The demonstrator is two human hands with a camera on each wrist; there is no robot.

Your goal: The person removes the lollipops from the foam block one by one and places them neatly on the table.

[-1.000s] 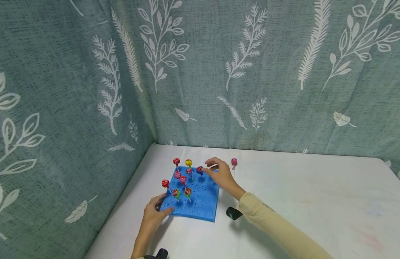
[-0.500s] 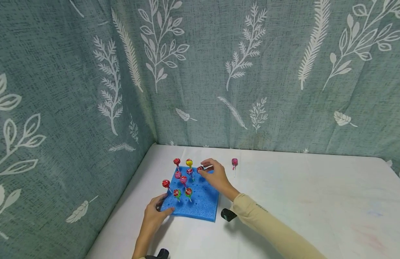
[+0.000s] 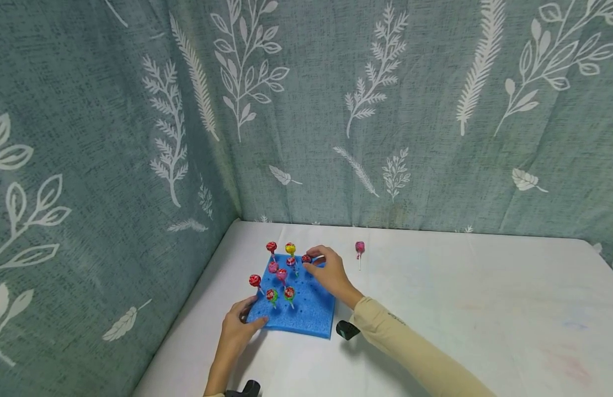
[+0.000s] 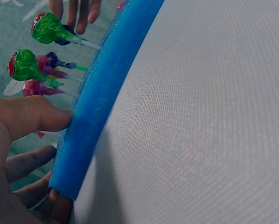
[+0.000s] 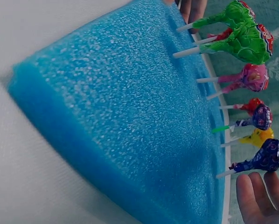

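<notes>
On the left part of the worktop (image 3: 460,309), a blue foam (image 3: 306,317) lies in front of a person, its top dotted with small holes and bearing nine lollipops on sticks. The left hand (image 3: 238,325) grasps the near left corner of the foam, thumb on the top face and the other fingers around the left side. At the far right part of the foam, the right hand (image 3: 331,274) pinches the head of the navy lollipop (image 5: 270,156), whose white stick meets the foam. Just left of it stands the purple lollipop (image 5: 261,116), with green low on its stick, and beyond that, near the far edge, the yellow lollipop (image 3: 290,249). The far red lollipop (image 3: 271,246) stands at the far left corner. Two pink lollipops (image 3: 282,275) stand left of the middle, one a little farther than the other, and the near red lollipop (image 3: 255,280) leans out over the left edge. Two green lollipops (image 3: 289,294) stand side by side, nearest the person. A loose lollipop (image 3: 360,247), pink, is on the worktop to the right of the foam, apart from it, its stick toward the near side. A beige sleeve (image 3: 410,344) covers the right forearm, and a black device (image 3: 347,330) sits by that wrist. Behind the worktop and along its left side hangs a grey-green curtain (image 3: 306,182) with white leaves.
</notes>
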